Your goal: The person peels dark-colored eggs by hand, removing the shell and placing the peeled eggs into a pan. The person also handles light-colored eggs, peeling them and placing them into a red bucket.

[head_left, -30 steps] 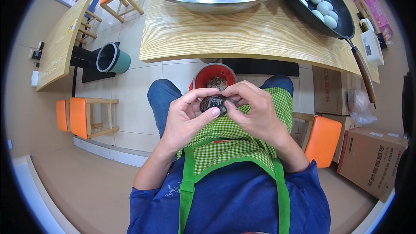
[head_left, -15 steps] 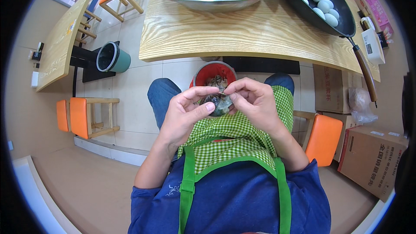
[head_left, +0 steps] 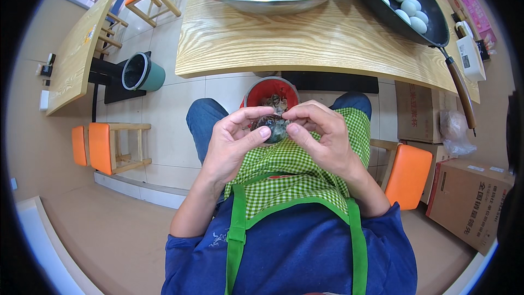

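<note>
A partly peeled preserved egg [head_left: 268,125] is held above my lap, glossy black on its left side with grey-green shell toward the right. My left hand [head_left: 236,137] grips it between thumb and fingers. At the egg's shell-covered right end, my right hand [head_left: 321,131] has its thumb and curled fingers against it; the fingertips are partly hidden. Just beyond my hands, between my knees, stands a red-lined bin [head_left: 252,96] with shell scraps [head_left: 274,102] inside.
On the wooden table [head_left: 262,38] ahead sit a steel bowl [head_left: 273,4] of dark peeled eggs and, to its right, a black pan [head_left: 436,31] with several pale eggs [head_left: 408,7]. The pan's handle [head_left: 459,90] overhangs the edge. Cardboard boxes [head_left: 466,202] and an orange stool [head_left: 408,176] are at right.
My right thumb and fingers have opened slightly and shifted along the egg's shell end. The egg has turned a little in my left hand.
</note>
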Available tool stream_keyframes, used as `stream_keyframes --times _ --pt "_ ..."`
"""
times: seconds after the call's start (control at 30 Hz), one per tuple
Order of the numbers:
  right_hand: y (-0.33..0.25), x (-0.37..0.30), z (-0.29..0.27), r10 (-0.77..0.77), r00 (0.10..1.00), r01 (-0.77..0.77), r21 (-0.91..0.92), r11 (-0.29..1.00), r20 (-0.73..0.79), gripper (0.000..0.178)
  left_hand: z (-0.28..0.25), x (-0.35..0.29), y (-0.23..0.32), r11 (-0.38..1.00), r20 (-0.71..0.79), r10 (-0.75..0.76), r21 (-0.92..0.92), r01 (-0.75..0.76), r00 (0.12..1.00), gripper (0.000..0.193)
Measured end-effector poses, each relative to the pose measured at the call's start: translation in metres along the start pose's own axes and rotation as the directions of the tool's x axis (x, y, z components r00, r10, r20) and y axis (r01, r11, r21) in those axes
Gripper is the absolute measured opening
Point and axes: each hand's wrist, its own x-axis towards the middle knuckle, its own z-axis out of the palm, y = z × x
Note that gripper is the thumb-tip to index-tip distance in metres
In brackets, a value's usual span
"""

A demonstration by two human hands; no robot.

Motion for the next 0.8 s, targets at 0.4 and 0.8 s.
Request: stream_keyframes --times 0.4,0.8 --pt "-0.003 0.002 0.006 -0.075 0.997 0.068 -0.223 0.972 -0.021 0.022 0.007 -0.003 0.002 0.994 -0.012 0.051 0.097 -0.050 0.999 0.040" --pt "0.009 0.005 -0.006 0.326 0.933 -0.358 0.506 0.785 0.155 0.014 -0.003 0.002 0.003 0.982 0.099 -0.072 -0.168 0.088 0.992 0.038"
